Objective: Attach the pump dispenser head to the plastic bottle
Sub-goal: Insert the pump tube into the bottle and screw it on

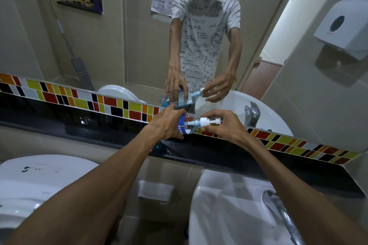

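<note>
A clear plastic bottle (187,124) with a blue label lies tilted almost on its side above the black ledge (219,153), neck pointing right. My left hand (166,123) grips its body. The white pump dispenser head (209,121) sits at the bottle's neck, with its tube reaching inside. My right hand (221,125) holds the pump's collar between thumb and fingers. The mirror (139,45) behind repeats both hands and the bottle.
A white sink (229,205) with a chrome tap (278,211) lies below right. A white toilet tank lid (39,175) is at lower left. A strip of coloured tiles (79,101) runs under the mirror. A paper dispenser (344,28) hangs on the right wall.
</note>
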